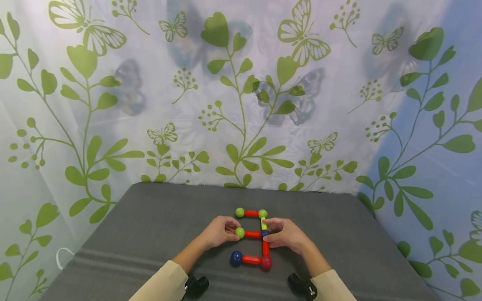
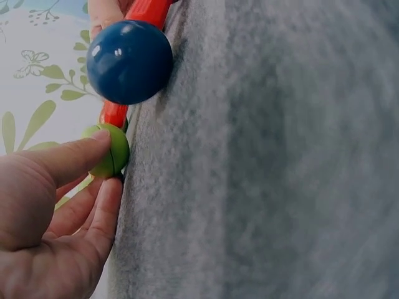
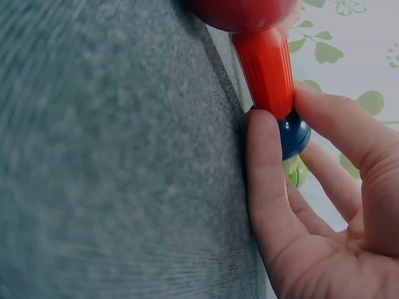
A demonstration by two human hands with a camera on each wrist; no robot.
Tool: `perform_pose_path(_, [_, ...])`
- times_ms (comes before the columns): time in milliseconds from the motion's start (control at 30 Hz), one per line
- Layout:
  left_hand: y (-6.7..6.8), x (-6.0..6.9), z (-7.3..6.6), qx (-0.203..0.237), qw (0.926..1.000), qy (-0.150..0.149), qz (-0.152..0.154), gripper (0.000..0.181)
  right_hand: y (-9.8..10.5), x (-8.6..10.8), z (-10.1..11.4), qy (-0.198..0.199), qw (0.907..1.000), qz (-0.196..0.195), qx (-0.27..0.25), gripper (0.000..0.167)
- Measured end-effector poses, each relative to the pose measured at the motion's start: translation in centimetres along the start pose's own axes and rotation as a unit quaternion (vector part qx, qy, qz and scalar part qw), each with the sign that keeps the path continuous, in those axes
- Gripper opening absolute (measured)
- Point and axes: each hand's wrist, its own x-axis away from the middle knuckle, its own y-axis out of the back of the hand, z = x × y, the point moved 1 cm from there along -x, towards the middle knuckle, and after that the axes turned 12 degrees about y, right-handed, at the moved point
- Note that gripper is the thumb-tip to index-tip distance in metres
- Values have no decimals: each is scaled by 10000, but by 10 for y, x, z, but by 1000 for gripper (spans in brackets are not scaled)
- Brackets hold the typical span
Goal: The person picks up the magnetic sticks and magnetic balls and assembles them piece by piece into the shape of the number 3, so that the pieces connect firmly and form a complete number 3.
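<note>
A ball-and-rod toy structure lies on the grey table, three red rods branching leftward from a column on its right. At the end of the middle rod (image 1: 252, 234), a green ball (image 2: 114, 149) is pinched between the thumb and fingers of my left hand (image 1: 220, 231). My right hand (image 1: 288, 236) grips the blue ball (image 3: 293, 136) at the middle of the column. Above that joint runs a yellow-green rod (image 1: 263, 223) to a green ball (image 1: 262, 214); below it a red rod (image 3: 267, 71) reaches the red ball (image 1: 266, 262). Another blue ball (image 2: 129, 62) ends the nearest rod.
The grey cloth-covered table (image 1: 169, 217) extends around both hands. Behind it hangs a curtain (image 1: 180, 125) printed with green leaves and butterflies. Black straps (image 1: 197, 286) sit at the wrists, beside pale sleeves. A white loop (image 1: 58, 257) shows by the table's left edge.
</note>
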Motion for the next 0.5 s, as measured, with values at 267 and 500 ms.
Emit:
perform_pose_path(267, [1,1,-1,-25,10000,-30,-36,28,-2,0,-1,95,9999,-23,-81,68])
perform_pose_path(500, [1,2,0,4,10000,-15,8,29,-2,1,0,81,9999,-97,56,65])
